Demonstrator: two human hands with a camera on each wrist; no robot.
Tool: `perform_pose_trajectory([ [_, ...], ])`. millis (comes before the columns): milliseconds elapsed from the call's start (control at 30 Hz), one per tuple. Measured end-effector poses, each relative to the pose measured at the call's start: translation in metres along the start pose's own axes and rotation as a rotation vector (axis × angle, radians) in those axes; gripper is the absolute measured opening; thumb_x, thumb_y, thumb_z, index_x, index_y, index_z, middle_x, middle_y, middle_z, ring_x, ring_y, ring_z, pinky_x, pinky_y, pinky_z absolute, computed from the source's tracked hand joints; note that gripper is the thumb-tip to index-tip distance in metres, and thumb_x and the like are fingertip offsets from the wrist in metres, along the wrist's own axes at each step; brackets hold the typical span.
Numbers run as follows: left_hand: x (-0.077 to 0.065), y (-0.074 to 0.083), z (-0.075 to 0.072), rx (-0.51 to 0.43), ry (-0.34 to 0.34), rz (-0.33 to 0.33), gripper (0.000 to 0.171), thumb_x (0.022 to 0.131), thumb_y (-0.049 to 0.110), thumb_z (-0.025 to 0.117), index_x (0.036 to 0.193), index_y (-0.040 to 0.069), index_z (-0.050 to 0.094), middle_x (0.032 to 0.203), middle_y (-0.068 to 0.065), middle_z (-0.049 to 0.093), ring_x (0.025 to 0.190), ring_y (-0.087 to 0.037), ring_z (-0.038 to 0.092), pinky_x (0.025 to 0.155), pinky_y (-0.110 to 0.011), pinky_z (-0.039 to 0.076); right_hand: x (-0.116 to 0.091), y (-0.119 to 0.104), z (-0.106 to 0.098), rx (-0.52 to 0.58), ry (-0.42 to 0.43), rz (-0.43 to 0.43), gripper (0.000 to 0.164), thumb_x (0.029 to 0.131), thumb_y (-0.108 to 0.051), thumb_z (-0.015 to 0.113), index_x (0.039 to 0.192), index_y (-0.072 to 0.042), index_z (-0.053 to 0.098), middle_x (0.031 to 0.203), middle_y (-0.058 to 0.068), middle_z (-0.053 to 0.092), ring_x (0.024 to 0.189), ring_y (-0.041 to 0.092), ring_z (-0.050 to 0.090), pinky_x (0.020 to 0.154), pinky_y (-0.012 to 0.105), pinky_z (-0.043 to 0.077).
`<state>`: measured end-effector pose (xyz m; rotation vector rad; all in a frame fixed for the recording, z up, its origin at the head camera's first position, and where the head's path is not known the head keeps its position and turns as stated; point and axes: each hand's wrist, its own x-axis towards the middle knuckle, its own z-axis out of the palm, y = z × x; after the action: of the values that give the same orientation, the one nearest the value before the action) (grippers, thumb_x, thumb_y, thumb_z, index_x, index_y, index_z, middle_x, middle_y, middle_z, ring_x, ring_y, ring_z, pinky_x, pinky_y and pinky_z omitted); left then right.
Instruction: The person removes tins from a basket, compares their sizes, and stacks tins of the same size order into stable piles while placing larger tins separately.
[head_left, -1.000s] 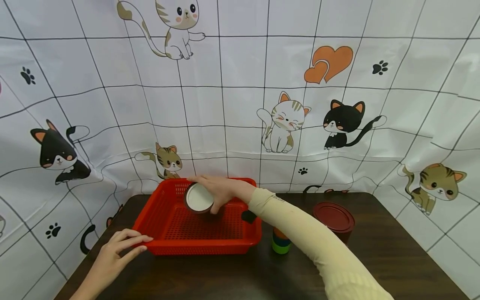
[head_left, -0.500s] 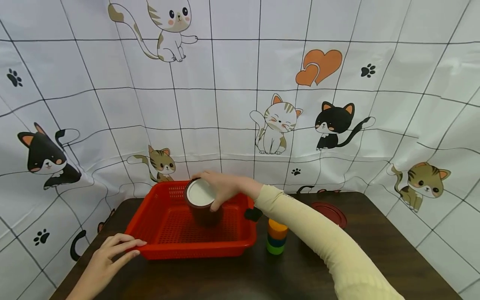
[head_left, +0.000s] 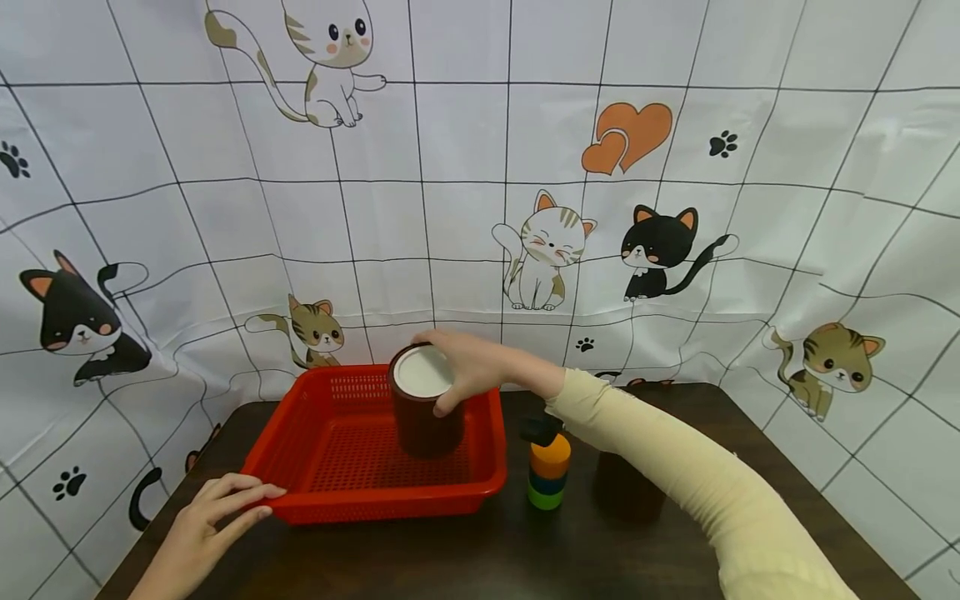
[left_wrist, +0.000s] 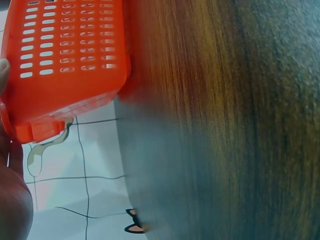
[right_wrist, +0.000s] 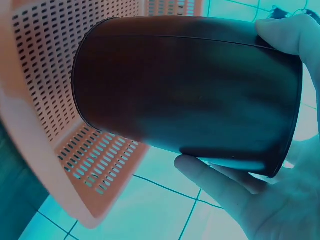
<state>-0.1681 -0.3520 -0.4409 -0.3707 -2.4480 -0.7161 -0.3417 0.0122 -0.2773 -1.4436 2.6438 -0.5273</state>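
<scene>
My right hand (head_left: 472,367) grips a dark brown cylindrical canister (head_left: 427,425) from its right side, near the top. Its round top is white with a dark rim, and its lower end is over or inside the red plastic basket (head_left: 371,506); I cannot tell whether it touches the floor. In the right wrist view the thumb and fingers (right_wrist: 215,185) wrap one end of the canister (right_wrist: 185,90). My left hand (head_left: 206,529) holds the basket's front left corner, fingers on the rim and thumb by the front wall. In the left wrist view the basket corner (left_wrist: 75,95) lies beside that hand.
Right of the basket stands a small orange, blue and green cylinder (head_left: 550,471). A dark brown thing (head_left: 630,492) is partly hidden under the right sleeve (head_left: 660,450). All stand on a dark wooden table (head_left: 465,558), with a cat-patterned sheet (head_left: 450,208) behind.
The right hand has brought the canister rightward within the basket, and more of its side shows. The sleeve now covers the dark red lid at the right. The left hand stays on the basket corner.
</scene>
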Motion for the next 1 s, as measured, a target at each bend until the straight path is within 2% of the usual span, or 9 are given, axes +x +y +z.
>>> perform_pose_trajectory([
  [133,0.001,0.002,0.0,0.008,-0.005,-0.013,0.034,0.08,0.013,0.08,0.105,0.035,0.075,0.104,0.017,0.06,0.102,0.014,0.036,0.078,-0.011,0.034,-0.02,-0.003,-0.01,0.054,0.04,0.033,0.098,0.069,-0.033,0.084,0.15,-0.011,0.034,0.142,0.004,0.048,0.118,0.017,0.05,0.095,0.035,0.048],
  [400,0.001,0.002,0.001,0.011,0.024,0.016,0.038,0.076,0.01,0.083,0.102,0.035,0.075,0.1,0.02,0.06,0.099,0.014,0.039,0.077,-0.009,0.034,-0.064,-0.007,-0.038,0.079,0.131,0.11,0.099,0.068,-0.041,0.081,0.151,-0.016,0.032,0.14,0.002,0.049,0.115,0.018,0.052,0.092,0.036,0.048],
  [667,0.001,0.001,-0.002,0.024,-0.007,-0.038,0.034,0.079,0.016,0.082,0.104,0.037,0.074,0.102,0.019,0.06,0.099,0.015,0.038,0.075,-0.01,0.038,-0.1,-0.005,-0.057,0.104,0.242,0.114,0.09,0.071,-0.044,0.079,0.147,-0.018,0.039,0.137,0.001,0.051,0.12,0.019,0.052,0.097,0.042,0.047],
  [800,0.0,0.001,-0.004,0.041,-0.028,-0.069,0.031,0.08,0.02,0.082,0.103,0.038,0.074,0.102,0.019,0.06,0.098,0.016,0.037,0.072,-0.014,0.041,-0.116,-0.004,-0.064,0.111,0.265,0.131,0.091,0.073,-0.044,0.078,0.15,-0.018,0.036,0.14,0.003,0.049,0.124,0.021,0.05,0.099,0.045,0.045],
  [1000,0.0,0.001,-0.001,0.021,-0.013,-0.038,0.032,0.079,0.017,0.082,0.104,0.036,0.075,0.102,0.019,0.061,0.099,0.016,0.038,0.075,-0.009,0.036,-0.14,-0.004,-0.082,0.084,0.256,0.148,0.091,0.075,-0.041,0.077,0.153,-0.024,0.033,0.14,0.005,0.047,0.123,0.023,0.049,0.096,0.044,0.046],
])
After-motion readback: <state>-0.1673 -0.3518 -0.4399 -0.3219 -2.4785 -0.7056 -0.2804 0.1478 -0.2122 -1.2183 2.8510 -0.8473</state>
